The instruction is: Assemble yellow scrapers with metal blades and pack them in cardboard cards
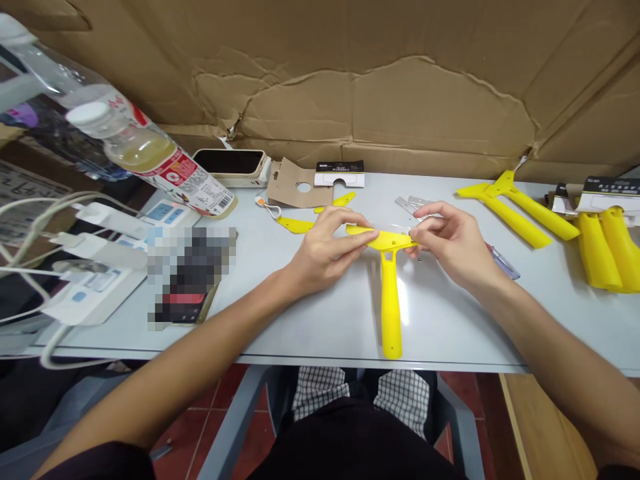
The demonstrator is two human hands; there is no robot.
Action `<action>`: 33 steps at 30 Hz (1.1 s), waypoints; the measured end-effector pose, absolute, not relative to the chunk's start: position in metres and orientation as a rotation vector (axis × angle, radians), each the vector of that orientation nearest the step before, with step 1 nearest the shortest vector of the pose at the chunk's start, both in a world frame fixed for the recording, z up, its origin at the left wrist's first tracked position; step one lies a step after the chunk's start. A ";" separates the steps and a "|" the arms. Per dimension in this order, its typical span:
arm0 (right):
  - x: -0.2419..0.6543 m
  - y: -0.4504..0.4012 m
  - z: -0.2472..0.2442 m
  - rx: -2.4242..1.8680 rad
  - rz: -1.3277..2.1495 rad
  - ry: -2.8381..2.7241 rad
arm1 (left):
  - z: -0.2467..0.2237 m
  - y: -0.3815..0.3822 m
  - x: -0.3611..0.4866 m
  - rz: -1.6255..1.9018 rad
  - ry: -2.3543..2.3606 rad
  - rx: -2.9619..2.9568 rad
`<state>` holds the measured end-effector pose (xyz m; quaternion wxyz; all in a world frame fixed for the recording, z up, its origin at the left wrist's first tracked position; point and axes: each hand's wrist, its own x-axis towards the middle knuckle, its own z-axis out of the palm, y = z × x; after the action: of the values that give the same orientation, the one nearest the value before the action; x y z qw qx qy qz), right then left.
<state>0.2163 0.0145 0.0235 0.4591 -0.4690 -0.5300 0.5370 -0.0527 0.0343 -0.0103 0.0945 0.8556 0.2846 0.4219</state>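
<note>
My left hand grips the head of the yellow scraper. My right hand meets its right end, grip unclear.

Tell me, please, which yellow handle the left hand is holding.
The middle handle, pointing toward the picture's bottom: the left hand grips its crosspiece, and the right hand is at its right end. The other handles lie farther right.

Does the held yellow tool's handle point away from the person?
No, the yellow tool's handle points toward the near edge of the table.
</note>
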 end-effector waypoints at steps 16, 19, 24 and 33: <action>0.218 0.017 0.019 -1.107 1.399 -1.294 | -0.013 0.030 -0.044 1.194 0.886 1.507; 0.218 0.017 0.018 -1.133 1.387 -1.304 | -0.011 0.026 -0.041 1.180 0.927 1.429; 0.218 0.017 0.018 -1.162 1.349 -1.335 | -0.010 0.021 -0.036 1.244 0.955 1.376; 0.218 0.018 0.020 -1.184 1.313 -1.337 | 0.007 0.028 -0.051 0.703 1.011 1.160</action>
<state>0.2177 0.0176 0.0195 0.4461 -0.4781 -0.5397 0.5303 -0.0510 0.0278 0.0068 0.6631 0.5132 0.4473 0.3110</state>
